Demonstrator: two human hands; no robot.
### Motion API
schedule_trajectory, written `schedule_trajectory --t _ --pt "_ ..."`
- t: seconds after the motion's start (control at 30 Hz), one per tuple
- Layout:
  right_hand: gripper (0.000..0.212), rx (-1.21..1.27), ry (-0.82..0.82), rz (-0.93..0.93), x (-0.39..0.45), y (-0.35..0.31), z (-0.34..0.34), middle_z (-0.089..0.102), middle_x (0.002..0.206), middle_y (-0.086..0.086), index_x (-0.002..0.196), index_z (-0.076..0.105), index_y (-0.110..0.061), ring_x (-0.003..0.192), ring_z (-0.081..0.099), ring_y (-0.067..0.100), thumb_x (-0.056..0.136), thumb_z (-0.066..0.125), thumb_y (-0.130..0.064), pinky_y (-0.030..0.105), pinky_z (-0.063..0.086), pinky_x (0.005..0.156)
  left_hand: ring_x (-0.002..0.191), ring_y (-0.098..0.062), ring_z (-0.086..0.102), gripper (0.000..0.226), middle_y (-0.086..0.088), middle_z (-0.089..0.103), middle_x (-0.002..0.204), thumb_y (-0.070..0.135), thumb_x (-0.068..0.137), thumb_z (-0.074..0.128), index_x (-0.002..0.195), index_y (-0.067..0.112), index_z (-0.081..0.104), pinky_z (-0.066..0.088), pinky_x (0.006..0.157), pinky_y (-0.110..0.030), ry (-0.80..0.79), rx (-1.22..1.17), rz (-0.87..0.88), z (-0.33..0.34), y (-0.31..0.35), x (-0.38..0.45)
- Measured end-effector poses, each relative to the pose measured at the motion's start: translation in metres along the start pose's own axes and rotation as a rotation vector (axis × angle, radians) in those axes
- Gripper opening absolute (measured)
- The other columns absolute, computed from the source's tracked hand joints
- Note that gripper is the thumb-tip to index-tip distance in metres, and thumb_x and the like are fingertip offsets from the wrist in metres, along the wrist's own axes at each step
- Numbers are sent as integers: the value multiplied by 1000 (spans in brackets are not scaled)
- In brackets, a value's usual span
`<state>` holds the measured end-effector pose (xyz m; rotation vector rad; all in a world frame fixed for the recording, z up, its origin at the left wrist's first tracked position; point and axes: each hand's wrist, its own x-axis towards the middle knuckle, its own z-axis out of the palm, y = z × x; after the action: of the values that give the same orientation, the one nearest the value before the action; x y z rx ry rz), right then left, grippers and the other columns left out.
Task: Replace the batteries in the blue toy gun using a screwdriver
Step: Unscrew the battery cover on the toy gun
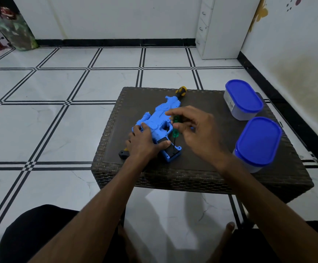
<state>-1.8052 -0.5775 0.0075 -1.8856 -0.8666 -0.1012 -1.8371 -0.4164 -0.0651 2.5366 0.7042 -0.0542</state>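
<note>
The blue toy gun [159, 120] lies flat on a low dark wicker table [202, 171], its muzzle pointing away and its grip toward me. My left hand [145, 143] presses down on the gun's rear body, thumb lying along the black panel of the grip. My right hand [194, 126] pinches the green handle of a small screwdriver [175, 128], held nearly upright with its thin shaft touching the bottom end of the grip.
A second screwdriver with a yellow-and-black handle [181, 91] lies by the gun's muzzle at the table's far edge. Two clear tubs with blue lids [242, 97] [258, 141] stand on the table's right side. A small black-and-yellow part [124, 153] lies left of my left wrist.
</note>
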Motion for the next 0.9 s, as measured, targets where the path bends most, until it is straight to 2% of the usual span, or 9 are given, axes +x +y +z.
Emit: schedule_trajectory --t 0.13,0.23,0.3,0.37,0.47,0.57,0.7,0.77,0.9 --pt "33 -22 7 -22 -4 0 0 72 108 0 111 71 -10 101 68 7 89 54 9 27 57 87 141 -39 23 112 -15 16 157 71 75 62 155 13 9 24 114 -53 -2 2 -4 0 1 0" --pt "19 9 27 -18 -5 1 4 63 112 1 104 75 -14 102 64 10 87 70 -6 22 56 82 141 -38 23 111 -15 16 157 70 76 62 155 13 8 25 113 -53 -1 0 -1 1 0 0" --pt "15 -3 46 3 -4 2 5 59 105 3 97 77 -15 91 63 10 83 77 -11 20 54 77 140 -38 24 111 -15 16 156 71 76 61 155 13 8 26 113 -53 -1 1 2 1 0 1" --pt "17 -21 59 -7 -3 3 6 62 99 3 98 77 -14 85 63 10 82 76 -8 19 54 74 140 -38 24 111 -15 17 156 71 76 61 155 13 9 26 113 -53 -1 0 1 2 -1 2" --pt "32 70 25 33 -3 3 7 68 101 1 114 69 -13 93 68 7 85 69 2 19 56 81 140 -38 24 111 -15 16 156 71 76 61 155 13 9 26 112 -54 -2 5 1 2 -1 2" --pt "28 100 11 47 -3 1 8 71 104 3 112 64 -7 99 68 5 90 60 8 16 55 84 140 -37 24 111 -13 15 157 72 76 61 155 14 9 26 112 -53 -3 6 1 1 -1 1" --pt "25 71 37 10 -1 4 9 70 111 0 104 72 -9 101 68 17 89 57 4 35 58 83 141 -37 23 112 -14 15 157 71 76 61 155 13 8 25 113 -52 3 7 -2 1 -1 1" --pt "18 62 44 13 -2 4 11 61 116 -1 102 75 -15 106 63 12 88 68 -7 26 57 83 141 -38 23 111 -14 14 157 71 76 61 155 13 8 24 114 -52 1 5 1 2 0 0" --pt "18 17 101 8 -1 9 9 59 98 1 98 77 -16 82 62 9 81 78 -11 20 54 76 140 -38 24 111 -14 15 157 71 76 61 155 13 8 25 113 -52 0 2 3 1 0 0"
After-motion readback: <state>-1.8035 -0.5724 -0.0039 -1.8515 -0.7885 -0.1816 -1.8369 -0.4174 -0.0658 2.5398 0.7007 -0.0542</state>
